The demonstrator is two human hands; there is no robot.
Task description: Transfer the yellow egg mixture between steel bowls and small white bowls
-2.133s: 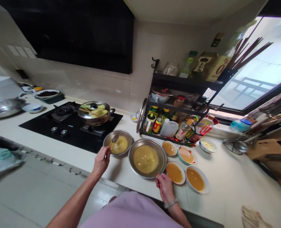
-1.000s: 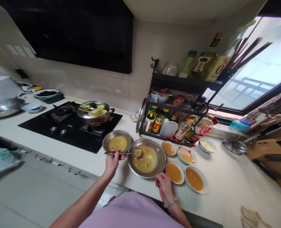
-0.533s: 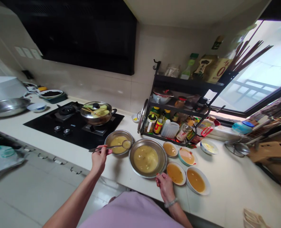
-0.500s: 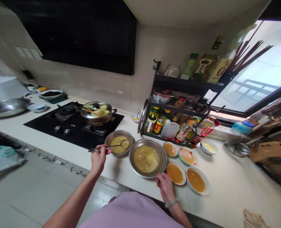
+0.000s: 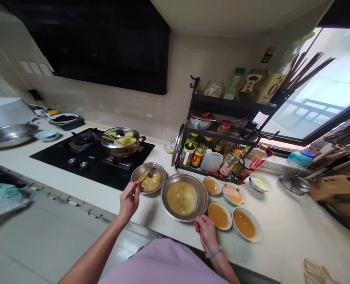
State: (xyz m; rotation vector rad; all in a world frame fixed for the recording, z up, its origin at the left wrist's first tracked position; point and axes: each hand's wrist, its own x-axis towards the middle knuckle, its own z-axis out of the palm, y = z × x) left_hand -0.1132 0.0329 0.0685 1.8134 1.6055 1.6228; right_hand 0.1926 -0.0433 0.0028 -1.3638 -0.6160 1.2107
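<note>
My left hand (image 5: pixel 130 201) is closed around the handle of a metal spoon (image 5: pixel 152 172). The spoon's bowl is above the smaller metal bowl (image 5: pixel 164 182) of pale yellow liquid, near its far side. To the right is a larger metal bowl (image 5: pixel 206 193) with similar liquid and pale bits floating in it. Beside that bowl's near right rim is my right hand (image 5: pixel 204 230), fingers curled and pinched together; whether they grip the rim or anything else I cannot make out. Close by are a small bowl (image 5: pixel 229 227) and a white bowl (image 5: pixel 259 236), both of brownish liquid.
A lidded pan (image 5: pixel 120 152) with green pieces and chopsticks sits on the black stove (image 5: pixel 59 154). Behind the bowls stands a black rack (image 5: pixel 228 136) of bottles and jars. A bowl of yellow food (image 5: pixel 262 190) is at right, a wide metal pan (image 5: pixel 9 138) far left.
My left hand has moved slightly right and down. The spoon has turned from level to slanted, its bowl rising toward the smaller bowl's far side. My right hand has stayed in place.
</note>
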